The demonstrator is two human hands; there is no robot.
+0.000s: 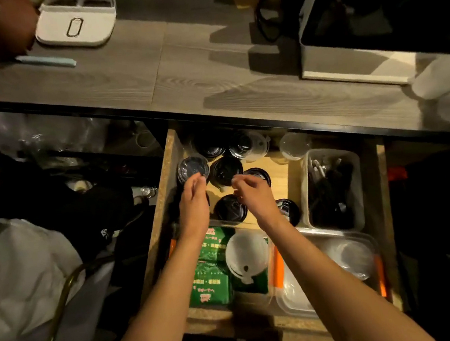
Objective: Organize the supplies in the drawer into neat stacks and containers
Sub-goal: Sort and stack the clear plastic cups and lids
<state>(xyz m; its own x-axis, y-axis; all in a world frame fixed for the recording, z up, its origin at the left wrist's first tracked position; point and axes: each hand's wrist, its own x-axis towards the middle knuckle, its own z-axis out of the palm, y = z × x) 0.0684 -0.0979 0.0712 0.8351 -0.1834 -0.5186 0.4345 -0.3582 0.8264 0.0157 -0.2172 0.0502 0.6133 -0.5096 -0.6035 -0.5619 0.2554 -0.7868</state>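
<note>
The open wooden drawer (172,148) holds several black round lids at its far left. A stack of clear lids (192,168) sits by the drawer's left wall. My left hand (193,202) reaches in, and its fingertips pinch the near rim of that stack. My right hand (253,192) is beside it, fingers curled together and pinching the near edge of a black lid (225,169). More black lids (229,207) lie under and around both hands. Clear cups with lids (246,145) stand at the back.
A clear bin of dark cutlery (332,186) fills the drawer's right side. Green packets (211,267), a white funnel (246,255) and clear plastic containers (348,251) lie at the front. The wooden counter (178,63) above carries a white box (76,21). Another person's gloved hand (444,86) rests at right.
</note>
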